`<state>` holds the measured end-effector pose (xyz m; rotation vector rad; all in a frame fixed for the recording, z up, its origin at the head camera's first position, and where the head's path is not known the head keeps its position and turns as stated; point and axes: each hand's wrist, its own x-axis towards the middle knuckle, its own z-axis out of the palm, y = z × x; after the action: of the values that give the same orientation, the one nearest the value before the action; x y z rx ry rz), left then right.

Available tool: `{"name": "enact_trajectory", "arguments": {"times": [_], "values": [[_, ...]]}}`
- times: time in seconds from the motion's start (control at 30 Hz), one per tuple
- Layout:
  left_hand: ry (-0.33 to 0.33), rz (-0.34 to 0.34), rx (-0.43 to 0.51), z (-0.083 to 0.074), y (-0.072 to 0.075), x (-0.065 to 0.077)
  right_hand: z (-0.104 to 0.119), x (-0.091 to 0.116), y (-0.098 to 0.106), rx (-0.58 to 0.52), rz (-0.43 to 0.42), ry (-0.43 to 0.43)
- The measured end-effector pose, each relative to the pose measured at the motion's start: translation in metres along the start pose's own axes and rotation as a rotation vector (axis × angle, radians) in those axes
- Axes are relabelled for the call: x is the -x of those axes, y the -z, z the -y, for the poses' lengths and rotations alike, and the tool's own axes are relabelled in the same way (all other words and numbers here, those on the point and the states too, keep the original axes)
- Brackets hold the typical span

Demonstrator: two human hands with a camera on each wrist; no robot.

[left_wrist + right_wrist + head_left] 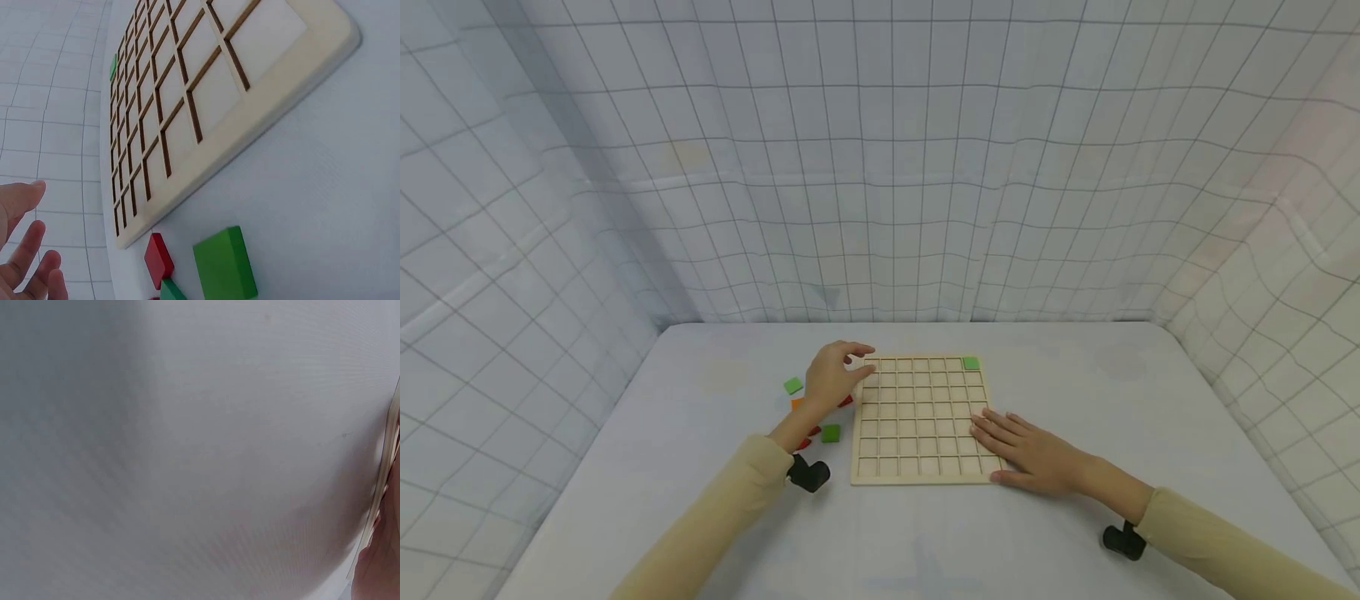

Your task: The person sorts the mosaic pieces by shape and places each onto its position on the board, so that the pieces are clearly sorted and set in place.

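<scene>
A pale wooden board [921,417] divided into square cells lies on the table, with a light green square tile [972,363] in its far right corner cell. My left hand [835,375] hovers by the far left corner of the board. Its thumb and fingers are apart, and nothing shows between them in the left wrist view. My right hand [1037,458] rests flat on the board's near right edge, fingers straight. At the board's left lie a green square block [225,265] and a red diamond-shaped block [159,257]; a teal piece [170,291] is partly cut off.
Farther left are a light green tile [793,386] and an orange piece [797,404], partly behind the left wrist. Red pieces [803,444] lie near the left forearm. A white gridded curtain [895,208] stands behind the white table [1075,367].
</scene>
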<state>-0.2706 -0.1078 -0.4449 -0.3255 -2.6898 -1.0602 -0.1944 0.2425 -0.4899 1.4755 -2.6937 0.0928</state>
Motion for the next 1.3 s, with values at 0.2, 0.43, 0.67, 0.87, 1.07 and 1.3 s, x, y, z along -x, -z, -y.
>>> {"name": "enact_trajectory", "arguments": {"times": [0.2, 0.43, 0.67, 0.87, 1.07, 1.3], "values": [[0.009, -0.01, -0.028, 0.015, 0.017, 0.007, -0.001, 0.0, -0.004, -0.018, 0.006, -0.005], [0.061, -0.02, -0.05, 0.03, 0.036, 0.014, -0.001, 0.001, -0.005, -0.004, 0.006, -0.006], [0.119, -0.007, -0.054, 0.039, 0.05, 0.024, 0.0, 0.001, -0.004, -0.016, -0.001, -0.006], [0.125, -0.044, -0.055, 0.054, 0.06, 0.031, -0.002, 0.0, -0.005, -0.008, -0.006, 0.003], [0.152, -0.059, -0.009, 0.069, 0.061, 0.036, -0.003, 0.0, -0.006, -0.005, 0.007, -0.001], [0.224, -0.081, 0.028, 0.077, 0.061, 0.041, -0.001, -0.001, -0.003, -0.036, 0.015, -0.015]]}}
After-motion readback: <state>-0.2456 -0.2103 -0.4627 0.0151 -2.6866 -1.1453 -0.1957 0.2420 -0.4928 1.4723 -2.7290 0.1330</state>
